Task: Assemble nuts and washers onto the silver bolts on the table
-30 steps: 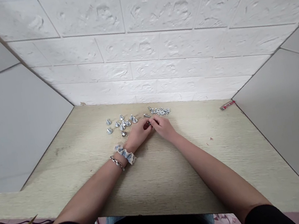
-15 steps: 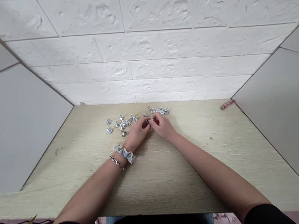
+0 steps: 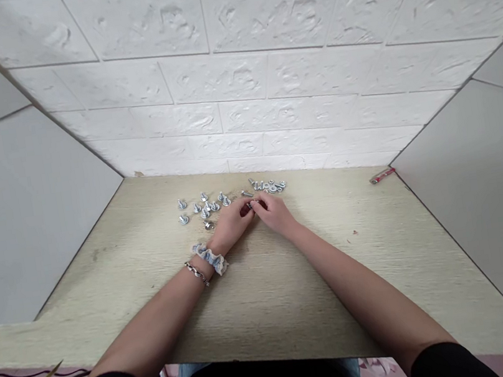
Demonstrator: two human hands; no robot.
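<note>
My left hand (image 3: 233, 219) and my right hand (image 3: 275, 213) meet fingertip to fingertip above the wooden table. Both are closed on a small metal piece (image 3: 251, 205), mostly hidden by the fingers. Left of my left hand stand several bolts with washers and nuts fitted (image 3: 205, 213). One of these, a darker one (image 3: 209, 225), is close to my left wrist. Just beyond my fingertips lies a single bolt (image 3: 246, 193). Behind my right hand is a pile of loose bolts, washers and nuts (image 3: 272, 188).
A red and grey tool (image 3: 382, 176) rests at the table's back right corner. A white brick-patterned wall (image 3: 239, 77) rises behind the wooden table (image 3: 270, 312). Grey panels stand at both sides. Small reddish crumbs (image 3: 355, 233) lie right of my right forearm.
The fingers of both hands have shifted very slightly around the small metal piece. The bolts and other parts on the table have not moved.
</note>
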